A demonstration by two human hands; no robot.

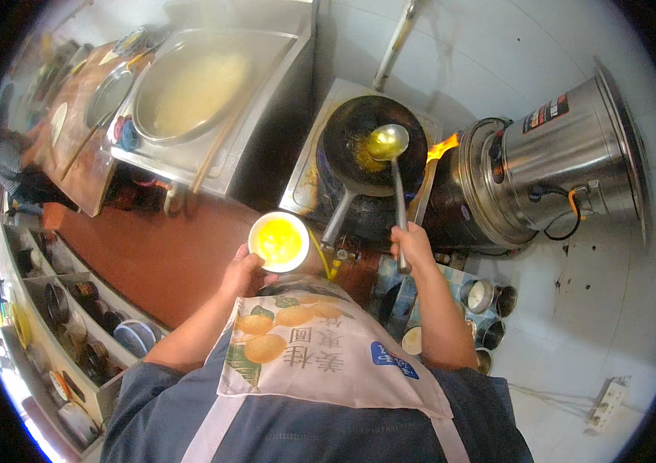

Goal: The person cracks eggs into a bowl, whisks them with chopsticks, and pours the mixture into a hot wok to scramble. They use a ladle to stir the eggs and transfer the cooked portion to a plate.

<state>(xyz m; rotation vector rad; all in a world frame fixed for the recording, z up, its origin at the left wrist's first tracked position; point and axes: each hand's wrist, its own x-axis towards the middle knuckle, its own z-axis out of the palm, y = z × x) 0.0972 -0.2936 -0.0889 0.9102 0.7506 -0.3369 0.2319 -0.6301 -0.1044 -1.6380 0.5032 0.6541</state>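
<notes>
My left hand [245,272] holds a white bowl [253,234] by its rim, in front of the apron. Beaten egg [279,240], bright yellow, fills much of the bowl. My right hand [413,246] grips the long handle of a metal ladle [389,142]. The ladle's head is over the inside of a dark wok [342,124] and holds a yellowish liquid, seemingly oil. More shiny yellow liquid shows in the wok beside it. The wok sits on a stove [328,104], its handle pointing towards me. A flame [442,148] rises at the wok's right side.
Left of the stove, a large pan of pale, steaming liquid [189,87] is set in a steel counter. A wooden table [88,168] with a strainer lies beyond, near another person [12,156]. A steel barrel cooker [571,144] and several metal pots [490,333] are at right; shelves [125,370] at left.
</notes>
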